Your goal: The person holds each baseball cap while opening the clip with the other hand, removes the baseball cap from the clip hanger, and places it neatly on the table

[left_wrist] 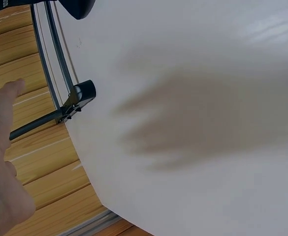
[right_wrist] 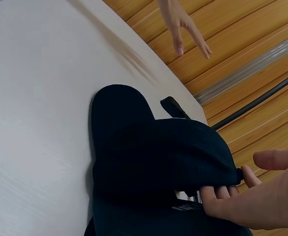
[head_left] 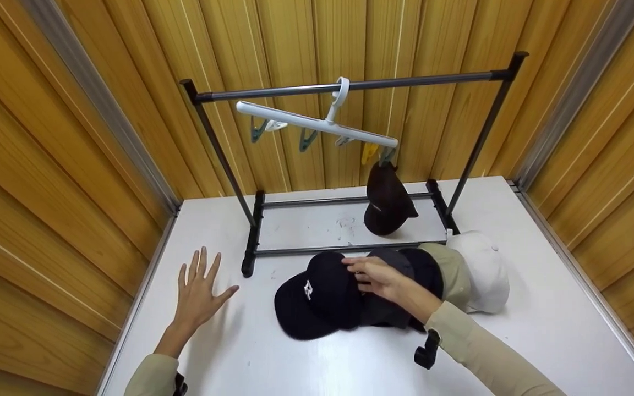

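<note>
My right hand [head_left: 375,278] reaches over the front navy cap [head_left: 331,289], which has a white letter on its front and its brim to the left. In the right wrist view the fingers [right_wrist: 217,196] touch the cap's rear edge while the thumb stays apart from it. Behind that cap, nested in a row, are a dark grey cap [head_left: 391,258], another dark cap [head_left: 430,269], a khaki cap [head_left: 449,269] and a white cap [head_left: 485,272]. To the left, my left hand [head_left: 198,297] hovers over the table with fingers spread and nothing in it.
A black rack [head_left: 405,81] stands behind the caps. From its bar hangs a tilted white clip hanger [head_left: 295,118] with several clips. A dark brown cap [head_left: 386,203] dangles from the hanger's right end. Wood-patterned walls [head_left: 284,44] enclose the white table [head_left: 229,352].
</note>
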The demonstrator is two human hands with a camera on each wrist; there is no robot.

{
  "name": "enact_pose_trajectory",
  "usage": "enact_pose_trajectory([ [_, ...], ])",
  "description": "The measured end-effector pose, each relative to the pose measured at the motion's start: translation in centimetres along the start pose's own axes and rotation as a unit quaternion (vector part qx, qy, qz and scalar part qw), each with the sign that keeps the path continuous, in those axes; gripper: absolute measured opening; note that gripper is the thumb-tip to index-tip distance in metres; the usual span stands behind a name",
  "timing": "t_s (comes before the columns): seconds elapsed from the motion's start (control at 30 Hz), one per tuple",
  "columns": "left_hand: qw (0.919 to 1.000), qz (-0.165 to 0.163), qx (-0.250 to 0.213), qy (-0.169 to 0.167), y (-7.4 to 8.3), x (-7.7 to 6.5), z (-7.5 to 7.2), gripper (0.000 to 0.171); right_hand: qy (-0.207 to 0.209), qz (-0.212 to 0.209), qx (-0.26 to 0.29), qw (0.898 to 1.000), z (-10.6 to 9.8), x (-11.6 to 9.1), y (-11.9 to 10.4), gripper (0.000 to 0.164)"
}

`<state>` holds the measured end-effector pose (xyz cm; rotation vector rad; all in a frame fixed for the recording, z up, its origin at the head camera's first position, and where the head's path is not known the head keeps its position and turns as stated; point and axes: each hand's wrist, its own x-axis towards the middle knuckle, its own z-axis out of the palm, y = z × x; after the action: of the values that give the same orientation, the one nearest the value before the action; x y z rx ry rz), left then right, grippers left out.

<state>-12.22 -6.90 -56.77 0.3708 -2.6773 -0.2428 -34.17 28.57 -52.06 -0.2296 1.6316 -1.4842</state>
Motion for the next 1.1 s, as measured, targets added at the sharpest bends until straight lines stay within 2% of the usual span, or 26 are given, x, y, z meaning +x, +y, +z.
enact_pose_trajectory([
  [0.17,0.9999,-0.009,0.004,-0.011,-0.4,0.4,-0.5,0.087,0.017,-0.052,-0.092,0.994,0.1,0.5,0.0,0.052],
  [0.27,0.9998,-0.013,0.006,-0.014,-0.6,0.6,-0.3,0.087,0.025,-0.085,-0.153,0.984,-0.2,0.8,0.1,0.053],
  [0.4,0.9996,-0.012,0.004,-0.026,-0.8,0.9,-0.1,0.087,0.026,-0.11,-0.212,0.971,-0.5,0.9,0.2,0.047],
  [0.57,0.9998,-0.011,0.001,-0.018,-1.0,1.3,0.0,0.087,0.024,-0.145,-0.281,0.948,-0.7,0.8,-0.3,0.04],
  [0.73,0.9998,-0.008,0.003,-0.016,-0.9,2.0,0.2,0.087,0.035,-0.157,-0.319,0.934,-1.0,0.6,-0.9,0.037],
  [0.87,0.9998,-0.005,-0.004,-0.017,-0.9,1.7,0.7,0.087,0.036,-0.163,-0.335,0.927,-1.5,0.4,-0.9,0.032],
  [1.1,0.9997,-0.009,-0.003,-0.022,-1.4,1.2,1.2,0.087,0.038,-0.166,-0.346,0.923,-2.2,0.1,-0.9,0.032],
])
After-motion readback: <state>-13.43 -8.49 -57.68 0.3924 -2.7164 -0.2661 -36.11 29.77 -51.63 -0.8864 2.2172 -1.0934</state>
